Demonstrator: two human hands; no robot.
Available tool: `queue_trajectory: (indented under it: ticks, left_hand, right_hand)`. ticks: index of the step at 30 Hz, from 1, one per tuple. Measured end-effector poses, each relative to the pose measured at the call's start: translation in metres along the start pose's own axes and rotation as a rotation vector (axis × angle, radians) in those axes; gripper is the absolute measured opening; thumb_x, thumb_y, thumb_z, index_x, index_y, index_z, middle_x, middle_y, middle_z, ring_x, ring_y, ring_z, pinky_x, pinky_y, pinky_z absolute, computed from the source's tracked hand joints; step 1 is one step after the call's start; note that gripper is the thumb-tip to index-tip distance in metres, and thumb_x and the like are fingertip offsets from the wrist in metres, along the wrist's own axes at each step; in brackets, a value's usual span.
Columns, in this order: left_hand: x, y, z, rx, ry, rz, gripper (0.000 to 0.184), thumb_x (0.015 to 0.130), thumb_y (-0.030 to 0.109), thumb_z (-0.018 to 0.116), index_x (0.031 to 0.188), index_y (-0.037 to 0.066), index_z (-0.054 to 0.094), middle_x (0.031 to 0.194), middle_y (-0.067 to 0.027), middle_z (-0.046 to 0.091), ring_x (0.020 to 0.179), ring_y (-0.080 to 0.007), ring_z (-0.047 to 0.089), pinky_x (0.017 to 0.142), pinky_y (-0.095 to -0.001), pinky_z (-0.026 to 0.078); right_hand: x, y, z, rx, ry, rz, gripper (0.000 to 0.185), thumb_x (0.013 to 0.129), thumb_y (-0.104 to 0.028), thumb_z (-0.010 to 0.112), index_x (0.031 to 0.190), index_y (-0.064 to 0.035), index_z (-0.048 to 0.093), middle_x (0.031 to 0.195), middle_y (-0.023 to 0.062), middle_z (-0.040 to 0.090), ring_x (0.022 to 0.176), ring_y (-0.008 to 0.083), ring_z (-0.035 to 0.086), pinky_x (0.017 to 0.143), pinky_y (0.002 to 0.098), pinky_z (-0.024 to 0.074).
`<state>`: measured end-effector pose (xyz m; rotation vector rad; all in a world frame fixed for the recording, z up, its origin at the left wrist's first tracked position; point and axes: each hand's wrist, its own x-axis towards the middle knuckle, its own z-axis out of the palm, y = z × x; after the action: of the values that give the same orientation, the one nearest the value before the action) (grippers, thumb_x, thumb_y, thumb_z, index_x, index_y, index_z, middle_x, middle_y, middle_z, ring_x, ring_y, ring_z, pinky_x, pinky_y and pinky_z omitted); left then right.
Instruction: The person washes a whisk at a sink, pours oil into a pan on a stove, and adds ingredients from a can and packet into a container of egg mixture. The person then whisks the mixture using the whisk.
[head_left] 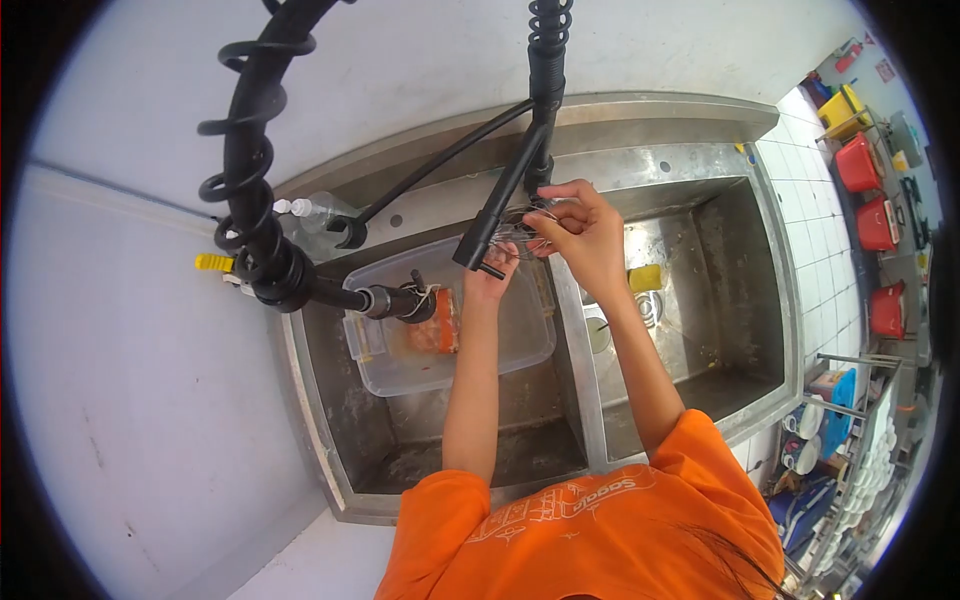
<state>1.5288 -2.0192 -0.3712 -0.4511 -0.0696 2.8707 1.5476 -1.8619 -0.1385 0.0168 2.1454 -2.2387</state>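
My right hand (pixel 583 235) is raised near the black faucet stem, its thumb and fingers pinched on a thin wire whisk-like object (pixel 520 232). Below and to the left of it, my left hand (pixel 495 272) is closed at the lower side of the same wires, partly hidden behind the black spout (pixel 482 238). Under my left forearm lies a clear plastic tub (pixel 510 335) in the left sink basin. An orange and clear package (pixel 434 325) sits in the tub, beneath the sprayer head (pixel 412 302).
The right basin (pixel 690 290) holds a yellow-green sponge (pixel 645 279) and a round cup-like item (pixel 598 335) near the divider. A coiled black hose (pixel 248 150) hangs at the left. Clear bottles (pixel 318 215) stand behind the tub. Red bins (pixel 878 223) line the right side.
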Motion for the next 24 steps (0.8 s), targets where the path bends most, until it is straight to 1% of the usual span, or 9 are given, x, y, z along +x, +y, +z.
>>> queue_trajectory:
  ticks: [7,9,12,13,15,16,18,22,24]
  left_hand:
    - [-0.064,0.057,-0.029,0.538,0.206,0.136,0.024,0.092,0.019,0.06,0.115,0.01,0.06,0.113,-0.0117,0.064,0.108,-0.0259,0.061,0.094,-0.0417,0.048]
    - [-0.098,0.078,-0.031,0.934,0.256,0.264,0.033,0.093,0.023,0.059,0.122,0.008,0.054,0.116,-0.0103,0.062,0.106,-0.0269,0.061,0.093,-0.0405,0.049]
    - [-0.14,0.088,0.023,2.09,0.532,0.652,0.038,0.093,0.025,0.061,0.122,0.004,0.05,0.107,-0.0088,0.062,0.098,-0.0245,0.063,0.086,-0.035,0.05]
    - [-0.145,0.097,0.017,2.088,0.546,0.65,0.038,0.093,0.025,0.061,0.122,0.004,0.05,0.107,-0.0088,0.062,0.098,-0.0245,0.063,0.086,-0.035,0.05]
    - [-0.145,0.117,-0.001,1.355,0.449,0.938,0.036,0.08,0.016,0.073,0.109,-0.001,0.061,0.09,-0.0081,0.069,0.085,-0.0193,0.066,0.068,-0.0322,0.052]
    - [-0.152,0.125,-0.005,1.356,0.463,0.942,0.036,0.08,0.016,0.073,0.109,-0.001,0.061,0.09,-0.0081,0.069,0.085,-0.0193,0.066,0.068,-0.0322,0.052]
    - [-0.159,0.136,-0.011,2.039,0.649,1.048,0.032,0.083,0.019,0.073,0.104,-0.002,0.06,0.082,-0.0058,0.07,0.078,-0.0155,0.066,0.064,-0.03,0.051]
    - [-0.171,0.14,-0.026,2.064,0.682,1.005,0.025,0.087,0.018,0.069,0.101,0.0,0.06,0.08,-0.0045,0.069,0.074,-0.0128,0.065,0.063,-0.0282,0.051]
    - [-0.177,0.137,-0.036,1.629,0.62,1.093,0.022,0.089,0.019,0.068,0.099,0.001,0.061,0.083,-0.0054,0.069,0.074,-0.0111,0.065,0.061,-0.0267,0.051]
  right_hand:
    - [-0.04,-0.003,-0.042,-0.28,-0.256,0.049,0.037,0.087,-0.008,0.066,0.12,-0.0014,0.051,0.108,0.0149,0.064,0.088,0.017,0.066,0.062,0.0272,0.0553]
    - [-0.055,0.013,-0.059,-0.447,-0.354,-0.025,0.038,0.088,-0.012,0.066,0.122,-0.0023,0.05,0.114,0.0133,0.062,0.093,0.0169,0.064,0.064,0.0282,0.0551]
    - [-0.076,0.033,-0.076,-0.433,-0.307,0.131,0.039,0.091,-0.02,0.064,0.119,0.0027,0.051,0.121,0.0159,0.06,0.098,0.0242,0.064,0.081,0.033,0.0507]
    - [-0.082,0.037,-0.079,-0.418,-0.29,0.166,0.037,0.091,-0.02,0.063,0.119,0.0021,0.051,0.121,0.016,0.06,0.099,0.0233,0.063,0.082,0.0328,0.0503]
    - [-0.085,0.046,-0.082,-0.403,-0.282,0.197,0.035,0.092,-0.019,0.062,0.118,0.0014,0.052,0.12,0.0161,0.06,0.101,0.0225,0.063,0.082,0.0326,0.05]
    - [-0.089,0.052,-0.083,-0.384,-0.291,0.193,0.034,0.092,-0.019,0.061,0.118,0.0009,0.052,0.119,0.0157,0.061,0.102,0.0223,0.062,0.083,0.0325,0.0497]
    - [-0.093,0.052,-0.079,-0.365,-0.303,0.184,0.032,0.093,-0.018,0.06,0.117,0.0003,0.053,0.119,0.0152,0.061,0.104,0.0222,0.062,0.083,0.0324,0.0494]
    - [-0.094,0.047,-0.064,-0.357,-0.328,0.192,0.029,0.094,-0.018,0.059,0.117,-0.0006,0.053,0.115,0.0135,0.064,0.103,0.0222,0.062,0.082,0.0327,0.0493]
    - [-0.094,0.049,-0.061,-0.362,-0.346,0.149,0.029,0.094,-0.018,0.058,0.116,-0.0006,0.053,0.114,0.0131,0.064,0.101,0.0223,0.063,0.082,0.0328,0.0492]
